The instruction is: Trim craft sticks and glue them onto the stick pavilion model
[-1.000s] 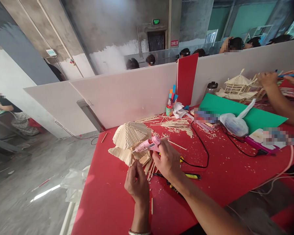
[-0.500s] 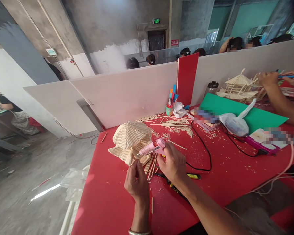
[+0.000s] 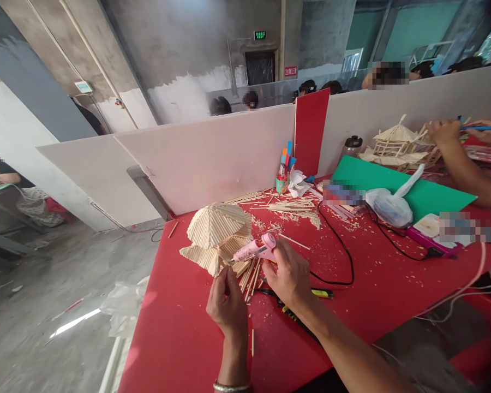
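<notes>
My right hand is wrapped round a pink hot glue gun, its nozzle pointing left, just above my left fingertips. My left hand is closed in a pinch at the near edge of a model pavilion built of thin wooden sticks. What lies between those fingers is too small to make out. The pavilion has two tiers of roof and stands on the red table. Loose wooden sticks lie right of it, partly behind the glue gun and my right hand.
A black and yellow tool lies under my right forearm. A black cord curves across the table. Farther back are stick piles, a green board and a plastic bag. Another person's hands work at the right beside a second model.
The whole view has shifted very slightly. Both hands and the glue gun stay in nearly the same place beside the pavilion.
</notes>
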Tool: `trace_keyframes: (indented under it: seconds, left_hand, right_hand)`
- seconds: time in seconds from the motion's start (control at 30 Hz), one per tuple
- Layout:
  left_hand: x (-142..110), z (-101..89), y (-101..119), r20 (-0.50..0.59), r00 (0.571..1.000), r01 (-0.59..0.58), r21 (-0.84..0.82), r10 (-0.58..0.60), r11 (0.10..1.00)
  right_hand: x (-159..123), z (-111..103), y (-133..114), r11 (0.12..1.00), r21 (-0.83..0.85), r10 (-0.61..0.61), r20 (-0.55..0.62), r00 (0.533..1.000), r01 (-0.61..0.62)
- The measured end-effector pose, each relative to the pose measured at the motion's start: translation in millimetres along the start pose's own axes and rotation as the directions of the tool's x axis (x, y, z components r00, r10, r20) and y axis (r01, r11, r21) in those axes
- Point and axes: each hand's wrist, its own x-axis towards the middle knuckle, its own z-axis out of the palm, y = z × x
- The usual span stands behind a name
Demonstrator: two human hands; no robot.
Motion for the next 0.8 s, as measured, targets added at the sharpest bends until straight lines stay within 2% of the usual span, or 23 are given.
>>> trace_keyframes:
  seconds: [0.2,0.4,0.63,0.8]
  left_hand:
    - [1,0.9,0,-0.015,0.999,-0.042,0.046,0.043,0.998]
    - [0,2.1,1,-0.051,0.987,-0.149,0.043,0.152,0.988]
    - [0,1.1,4,-0.030,0.994,-0.100,0.052,0.101,0.994]
    - [-1,1.7,1,-0.027,0.992,-0.119,0.061,0.121,0.991]
  right_hand:
    - [-5,-2,3,1.000,-0.013,0.000,0.014,1.000,0.000]
    - [-9,-3,5,1.000,0.008,0.004,0.020,1.000,-0.004]
    - [-7,-6,5,0.999,0.021,0.039,0.016,0.999,-0.040]
    - [1,-3,1,0.997,0.046,0.059,0.003,0.998,-0.059]
